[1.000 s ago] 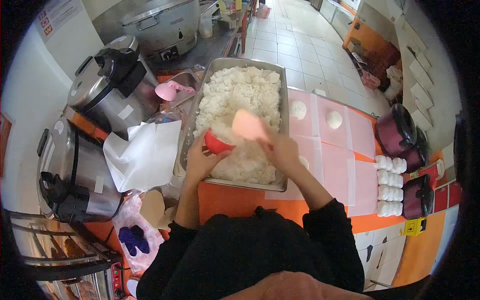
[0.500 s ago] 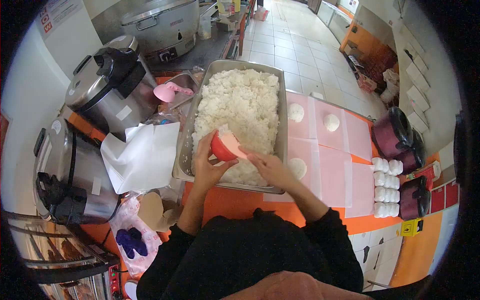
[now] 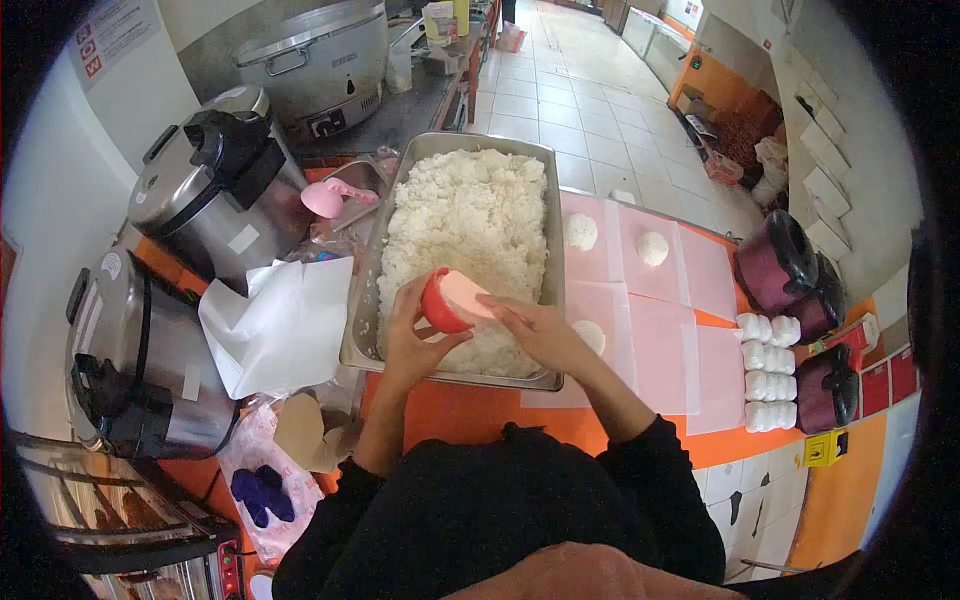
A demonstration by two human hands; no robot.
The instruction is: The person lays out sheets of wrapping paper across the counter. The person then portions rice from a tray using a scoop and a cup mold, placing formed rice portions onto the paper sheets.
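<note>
My left hand (image 3: 408, 345) is wrapped round a small red bowl (image 3: 438, 306), tilted with its mouth toward the right. In my right hand (image 3: 545, 338) is a pink rice paddle (image 3: 470, 294), its flat blade lying against the bowl's mouth. How much rice the bowl holds is hidden by the blade. Both hands are above the near end of a deep metal tray (image 3: 556, 240) filled with cooked white rice (image 3: 465, 205). Right of the tray, rice mounds (image 3: 652, 248) sit on pink paper sheets (image 3: 661, 345); my right forearm partly covers the nearest mound.
Steel rice cookers (image 3: 215, 190) stand left, beside white paper sheets (image 3: 275, 330). A pink scoop (image 3: 335, 197) lies behind the tray's left side. Wrapped white packs (image 3: 770, 387) line the table's right end, near dark purple pots (image 3: 775, 265). A large cooker (image 3: 325, 75) stands behind.
The paddle blade has turned flatter across the bowl's mouth, and the rice that stuck up at the rim no longer shows. The bowl has shifted slightly. The camera view has moved a little.
</note>
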